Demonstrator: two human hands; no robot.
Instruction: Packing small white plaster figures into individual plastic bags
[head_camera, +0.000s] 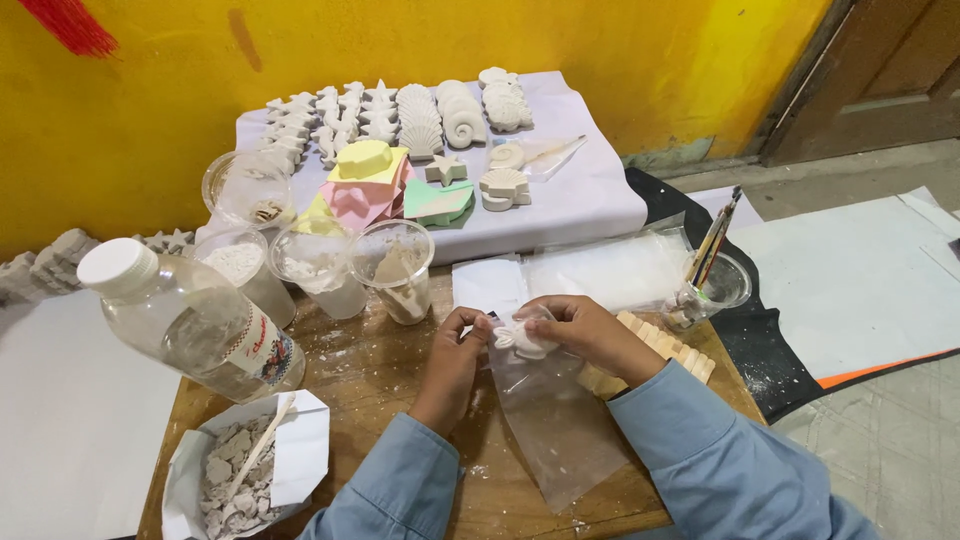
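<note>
My left hand (450, 362) and my right hand (590, 330) meet over a round wooden table (380, 370). Between the fingertips of both sits a small white plaster shell figure (522, 337), at the mouth of a clear plastic bag (555, 420). My left fingers pinch the bag's upper edge beside the figure. My right hand grips the figure from the right. The bag lies flat on the table and reaches toward me. Both sleeves are light blue.
A clear bottle (190, 320) with a white cap lies at left, above a paper bag of plaster chunks (240, 470). Several plastic cups (395, 268) stand behind. White plaster figures (420, 115) and coloured moulds (370, 185) cover a cloth-covered board. A cup of brushes (715, 280) stands right.
</note>
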